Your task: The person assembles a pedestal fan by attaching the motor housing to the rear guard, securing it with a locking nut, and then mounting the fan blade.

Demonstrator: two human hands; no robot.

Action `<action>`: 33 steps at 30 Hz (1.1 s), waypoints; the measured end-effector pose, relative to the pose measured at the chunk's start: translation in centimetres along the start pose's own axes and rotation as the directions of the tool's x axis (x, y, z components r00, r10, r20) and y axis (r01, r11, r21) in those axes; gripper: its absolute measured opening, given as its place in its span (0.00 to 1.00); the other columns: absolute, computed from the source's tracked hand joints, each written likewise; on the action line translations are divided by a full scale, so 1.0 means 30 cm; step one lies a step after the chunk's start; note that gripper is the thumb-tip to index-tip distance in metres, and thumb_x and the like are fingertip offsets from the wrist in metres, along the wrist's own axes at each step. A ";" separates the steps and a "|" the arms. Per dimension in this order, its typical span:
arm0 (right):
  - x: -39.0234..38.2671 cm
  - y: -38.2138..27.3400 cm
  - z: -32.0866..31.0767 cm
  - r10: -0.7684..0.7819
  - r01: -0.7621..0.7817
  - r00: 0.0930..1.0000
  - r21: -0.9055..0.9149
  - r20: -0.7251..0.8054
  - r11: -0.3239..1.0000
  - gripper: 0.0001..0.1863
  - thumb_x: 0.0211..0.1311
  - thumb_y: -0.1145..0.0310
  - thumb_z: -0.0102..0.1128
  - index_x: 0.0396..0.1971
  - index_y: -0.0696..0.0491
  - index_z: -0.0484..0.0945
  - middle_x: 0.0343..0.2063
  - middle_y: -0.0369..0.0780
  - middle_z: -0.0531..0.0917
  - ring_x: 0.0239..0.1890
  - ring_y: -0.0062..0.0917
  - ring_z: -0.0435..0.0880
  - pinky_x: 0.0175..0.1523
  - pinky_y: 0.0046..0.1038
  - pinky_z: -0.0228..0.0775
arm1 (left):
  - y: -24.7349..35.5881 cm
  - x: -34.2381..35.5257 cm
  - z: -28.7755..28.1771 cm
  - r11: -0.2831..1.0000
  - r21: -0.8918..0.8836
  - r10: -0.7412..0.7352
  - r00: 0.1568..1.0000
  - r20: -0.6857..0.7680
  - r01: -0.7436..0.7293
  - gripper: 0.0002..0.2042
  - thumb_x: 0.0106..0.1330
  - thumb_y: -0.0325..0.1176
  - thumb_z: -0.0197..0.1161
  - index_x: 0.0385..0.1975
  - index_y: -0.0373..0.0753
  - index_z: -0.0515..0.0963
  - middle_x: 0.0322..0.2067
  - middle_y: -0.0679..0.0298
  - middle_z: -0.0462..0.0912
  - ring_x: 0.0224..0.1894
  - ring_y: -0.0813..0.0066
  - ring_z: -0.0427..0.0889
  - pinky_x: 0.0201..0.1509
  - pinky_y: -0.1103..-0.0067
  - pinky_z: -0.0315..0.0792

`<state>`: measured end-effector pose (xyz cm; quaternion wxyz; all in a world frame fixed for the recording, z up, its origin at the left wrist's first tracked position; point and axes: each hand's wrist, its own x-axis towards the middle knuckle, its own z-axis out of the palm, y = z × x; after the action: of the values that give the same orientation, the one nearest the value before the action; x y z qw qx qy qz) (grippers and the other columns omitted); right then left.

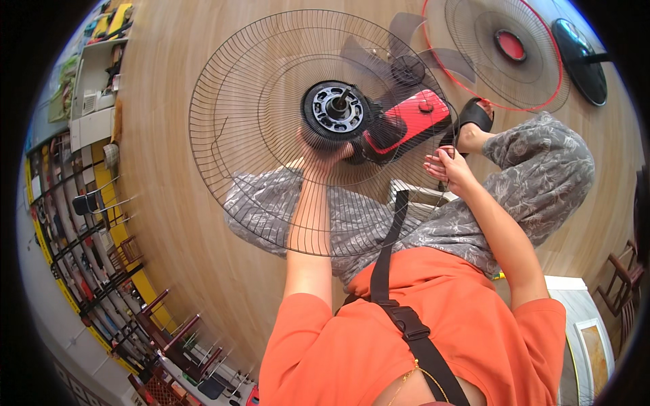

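A large round black wire fan guard (pixel 233 145) is in front of my lap, with the fan's motor hub (pixel 335 108) and its bare shaft at the centre. Behind the wires, my left hand (pixel 321 154) is wrapped under the hub, around the fan's motor head; the wires partly veil its fingers. At the guard's right edge, my right hand (pixel 450 169) has curled fingers around the rim. Just right of the hub lies the fan's red and black control housing (pixel 414 122), seen through the wires.
Gray fan blades (pixel 406 68) lie on the wooden floor beyond the guard. Past them sits another wire guard with a red rim (pixel 559 61), beside a black round base (pixel 580 64). My sandalled foot (pixel 477 118) is close by. Shelves (pixel 84 237) line the left side.
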<state>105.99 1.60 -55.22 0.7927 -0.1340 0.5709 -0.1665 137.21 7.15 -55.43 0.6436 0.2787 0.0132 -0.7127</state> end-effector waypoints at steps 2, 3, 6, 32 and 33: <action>0.003 0.022 -0.011 0.027 -0.027 1.000 0.003 0.003 1.000 0.07 0.66 0.65 0.41 0.38 0.51 0.60 0.38 0.46 0.78 0.36 0.32 0.81 0.36 0.30 0.78 | 0.000 -0.003 0.004 1.000 -0.007 -0.007 1.000 -0.004 0.007 0.44 0.42 0.59 0.62 0.59 0.43 0.57 0.58 0.56 0.58 0.59 0.55 0.60 0.56 0.52 0.61; 0.003 0.023 -0.009 0.034 -0.034 0.999 0.001 -0.008 0.999 0.07 0.66 0.65 0.42 0.38 0.51 0.60 0.37 0.46 0.78 0.35 0.33 0.81 0.35 0.30 0.78 | 0.001 -0.006 0.006 1.000 -0.010 -0.005 1.000 -0.005 0.005 0.44 0.42 0.59 0.62 0.59 0.43 0.57 0.59 0.56 0.58 0.59 0.55 0.60 0.56 0.52 0.61; 0.005 0.020 -0.005 0.028 -0.028 0.999 -0.007 -0.025 1.000 0.07 0.66 0.65 0.42 0.37 0.51 0.60 0.35 0.45 0.79 0.33 0.34 0.82 0.33 0.31 0.78 | 0.005 -0.018 0.012 1.000 -0.023 -0.013 1.000 -0.008 0.012 0.44 0.42 0.58 0.62 0.59 0.43 0.56 0.59 0.56 0.58 0.59 0.55 0.60 0.56 0.51 0.60; -0.025 -0.027 -0.007 -0.060 0.056 0.996 -0.058 -0.070 0.997 0.06 0.64 0.67 0.44 0.38 0.51 0.60 0.32 0.44 0.78 0.29 0.28 0.81 0.31 0.25 0.77 | -0.006 0.019 0.014 0.997 -0.040 0.064 0.998 0.015 -0.064 0.38 0.51 0.65 0.46 0.58 0.45 0.58 0.59 0.56 0.57 0.59 0.51 0.59 0.52 0.50 0.65; -0.025 -0.028 -0.002 -0.077 0.072 0.995 -0.073 -0.062 0.995 0.06 0.64 0.67 0.44 0.38 0.51 0.61 0.32 0.43 0.78 0.29 0.28 0.81 0.31 0.24 0.76 | -0.003 0.016 0.002 0.997 -0.037 0.069 0.997 0.016 -0.069 0.38 0.51 0.65 0.46 0.58 0.46 0.58 0.59 0.56 0.57 0.59 0.51 0.59 0.52 0.50 0.65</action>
<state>105.61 1.15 -54.26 0.7618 -0.1774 0.5965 -0.1800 137.09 6.71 -55.62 0.6728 0.2613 0.0109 -0.6921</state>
